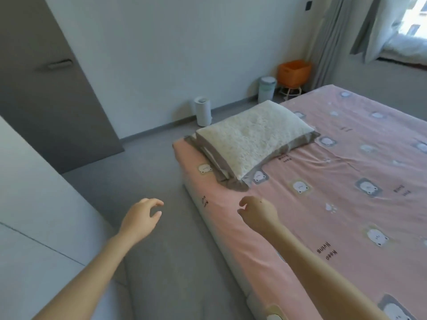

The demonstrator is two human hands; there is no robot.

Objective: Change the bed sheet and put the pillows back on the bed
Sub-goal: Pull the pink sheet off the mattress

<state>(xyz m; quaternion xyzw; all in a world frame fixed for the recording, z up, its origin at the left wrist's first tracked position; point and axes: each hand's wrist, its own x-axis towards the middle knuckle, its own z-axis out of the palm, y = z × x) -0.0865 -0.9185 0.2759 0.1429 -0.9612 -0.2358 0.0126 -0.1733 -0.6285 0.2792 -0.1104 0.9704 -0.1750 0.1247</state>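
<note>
1 pillow (pixel 251 135) on the pink sheet (pixel 335 204)
It lies at the far left corner. My left hand (pixel 141 218) is over the floor (pixel 173 262), my right hand (pixel 258 212) over the sheet, both loose and empty.

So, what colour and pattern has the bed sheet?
The sheet is pink with bear faces; head view.

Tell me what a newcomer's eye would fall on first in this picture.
The pink bear-print sheet fills the right side, with a cream pillow lying at its left corner. In front, the left hand hovers over the grey floor and the right hand over the sheet's edge, both empty. An orange basket stands by the far wall.
</note>
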